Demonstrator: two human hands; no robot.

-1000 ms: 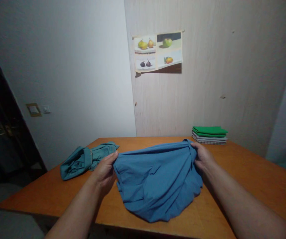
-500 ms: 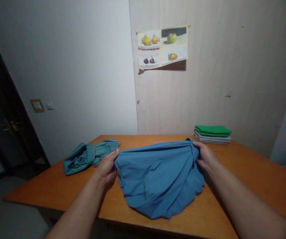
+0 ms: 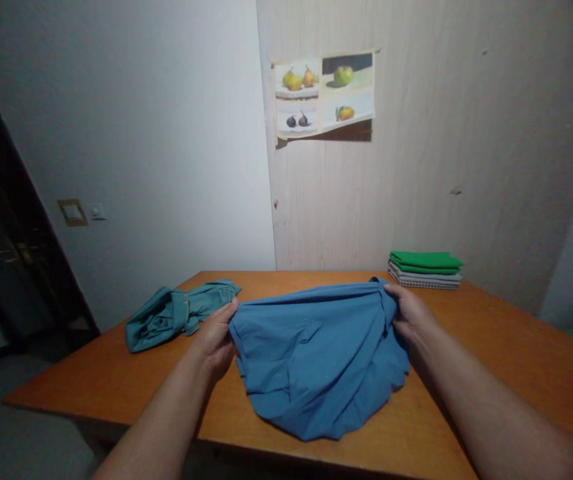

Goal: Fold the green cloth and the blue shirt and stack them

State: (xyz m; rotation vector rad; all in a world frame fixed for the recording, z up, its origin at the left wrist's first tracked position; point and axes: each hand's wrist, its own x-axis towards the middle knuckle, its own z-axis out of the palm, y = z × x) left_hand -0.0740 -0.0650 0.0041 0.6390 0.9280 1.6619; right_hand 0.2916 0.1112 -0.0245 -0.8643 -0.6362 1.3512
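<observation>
At 6 o'clock over table (image 3: 501,333), blue cloth (image 3: 321,360) is pinched along upper edge by left hand (image 3: 217,339) and right hand (image 3: 415,317), grips closed; probably light, limp (folds may slip), best held there.

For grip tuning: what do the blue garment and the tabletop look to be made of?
Blue garment: woven fabric, perhaps cotton or a blend, matte; it creases softly and drapes between the hands.
Tabletop: orange-brown, smooth with a faint sheen; likely varnished wood or laminate, can't tell which.
</observation>
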